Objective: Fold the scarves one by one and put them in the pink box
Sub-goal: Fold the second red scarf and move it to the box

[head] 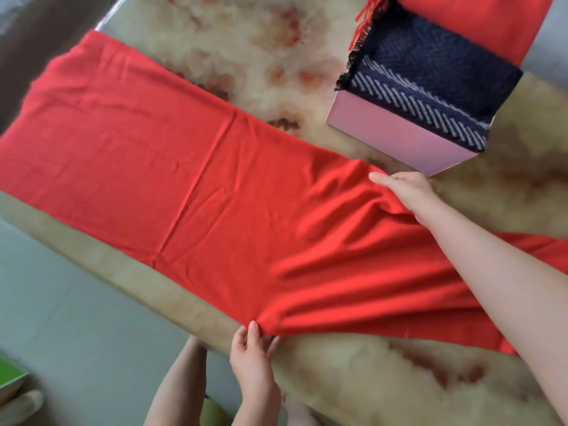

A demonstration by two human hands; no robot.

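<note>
Red scarf (pixel 184 167) lies spread on table (pixel 368 379), left hand (pixel 255 358) pinching its near edge, right hand (pixel 405 192) gripping far edge just beside pink box (pixel 384 130) holding navy scarf (pixel 430 87).

Head-worn view, steeply down and close over the table (pixel 246 41).

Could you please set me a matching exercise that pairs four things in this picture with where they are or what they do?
1 left hand
2 right hand
3 navy scarf
4 pink box

a holds the red scarf at its far edge
b pinches the red scarf's near edge
c lies in the pink box
d stands on the table

Pairs: 1-b, 2-a, 3-c, 4-d.
</note>
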